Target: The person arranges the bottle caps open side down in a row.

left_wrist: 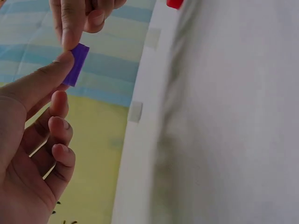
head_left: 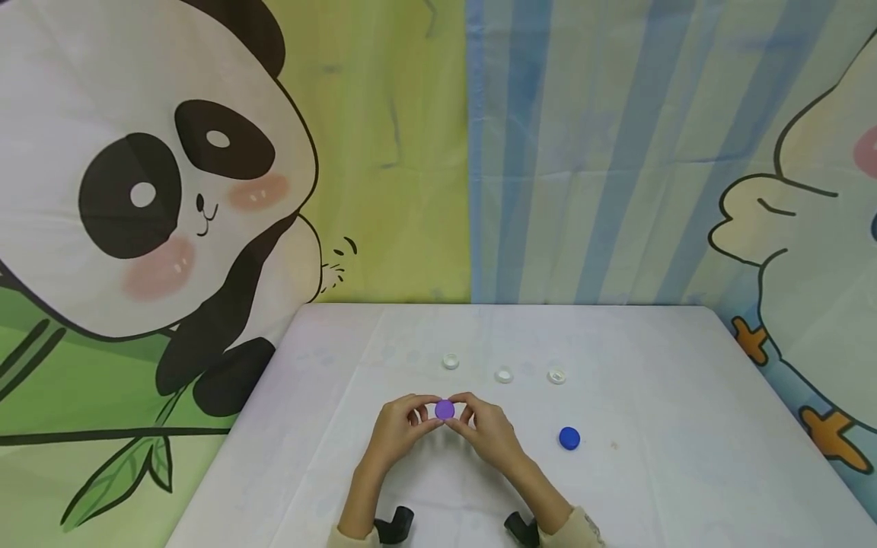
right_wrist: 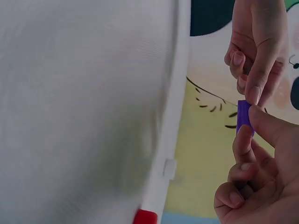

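Observation:
Both hands meet over the white table, holding one small purple bottle cap (head_left: 444, 409) between them. Its round flat face shows in the head view; in the left wrist view the cap (left_wrist: 78, 65) is seen edge-on. Thumb and index finger of my left hand (head_left: 393, 431) pinch its left side. From the right, my right hand (head_left: 491, 434) pinches the opposite side the same way. The other fingers of both hands curl loosely, as the right wrist view shows of the cap (right_wrist: 243, 117) and hands.
A blue cap (head_left: 569, 438) lies on the table (head_left: 671, 472) to the right of the hands. Beyond them sit a white ring-like cap (head_left: 450, 361), a second one (head_left: 503, 374) and a third (head_left: 556, 377). Patterned curtains stand behind. A red thing (right_wrist: 145, 217) shows at the right wrist view's bottom.

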A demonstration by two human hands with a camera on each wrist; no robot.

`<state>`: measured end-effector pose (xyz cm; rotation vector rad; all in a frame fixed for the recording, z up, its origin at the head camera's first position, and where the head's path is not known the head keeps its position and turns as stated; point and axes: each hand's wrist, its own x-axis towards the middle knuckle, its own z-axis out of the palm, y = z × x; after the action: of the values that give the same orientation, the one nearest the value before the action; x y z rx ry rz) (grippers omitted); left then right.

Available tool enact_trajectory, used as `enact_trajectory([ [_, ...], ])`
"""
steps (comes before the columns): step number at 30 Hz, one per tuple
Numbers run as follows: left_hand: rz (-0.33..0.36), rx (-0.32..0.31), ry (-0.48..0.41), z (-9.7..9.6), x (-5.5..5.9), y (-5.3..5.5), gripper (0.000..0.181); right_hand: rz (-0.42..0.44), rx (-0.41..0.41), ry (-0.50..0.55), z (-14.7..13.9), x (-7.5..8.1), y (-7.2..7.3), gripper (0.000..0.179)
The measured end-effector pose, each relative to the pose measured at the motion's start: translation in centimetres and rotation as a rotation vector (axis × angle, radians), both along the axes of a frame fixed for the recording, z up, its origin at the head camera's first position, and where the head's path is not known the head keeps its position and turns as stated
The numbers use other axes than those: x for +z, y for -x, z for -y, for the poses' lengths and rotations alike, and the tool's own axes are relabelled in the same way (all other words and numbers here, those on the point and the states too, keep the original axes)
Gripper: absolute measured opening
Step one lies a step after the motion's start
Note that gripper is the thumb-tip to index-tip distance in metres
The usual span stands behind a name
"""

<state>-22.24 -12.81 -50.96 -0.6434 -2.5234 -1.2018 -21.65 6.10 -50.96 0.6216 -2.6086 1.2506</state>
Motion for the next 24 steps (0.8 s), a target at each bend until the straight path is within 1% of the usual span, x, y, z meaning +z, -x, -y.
enact_trajectory([
  [4, 0.031, 0.015, 0.042, 0.4, -0.9, 0.2, 0.028, -0.010, 0.014, -0.081, 0.5, -1.0, 0.4, 0.028],
  [7, 0.085, 0.011, 0.060, 0.7, -1.6, 0.3, 0.027, 0.005, 0.012, -0.114, 0.7, -1.5, 0.6, 0.026],
  [10, 0.159, 0.014, 0.074, 0.8, -2.4, 0.5, 0.026, 0.038, 0.008, -0.144, 0.8, -1.8, 0.8, 0.025],
  [12, 0.185, 0.011, 0.085, 0.9, -2.8, 0.6, 0.025, 0.053, 0.006, -0.166, 0.9, -2.1, 0.9, 0.025],
  [18, 0.212, 0.003, 0.109, 0.9, -3.4, 0.7, 0.026, 0.067, -0.001, -0.211, 1.0, -2.8, 1.0, 0.025],
  [24, 0.226, -0.015, 0.145, 0.8, -3.5, 0.8, 0.028, 0.063, 0.000, -0.242, 1.1, -2.8, 1.0, 0.025],
])
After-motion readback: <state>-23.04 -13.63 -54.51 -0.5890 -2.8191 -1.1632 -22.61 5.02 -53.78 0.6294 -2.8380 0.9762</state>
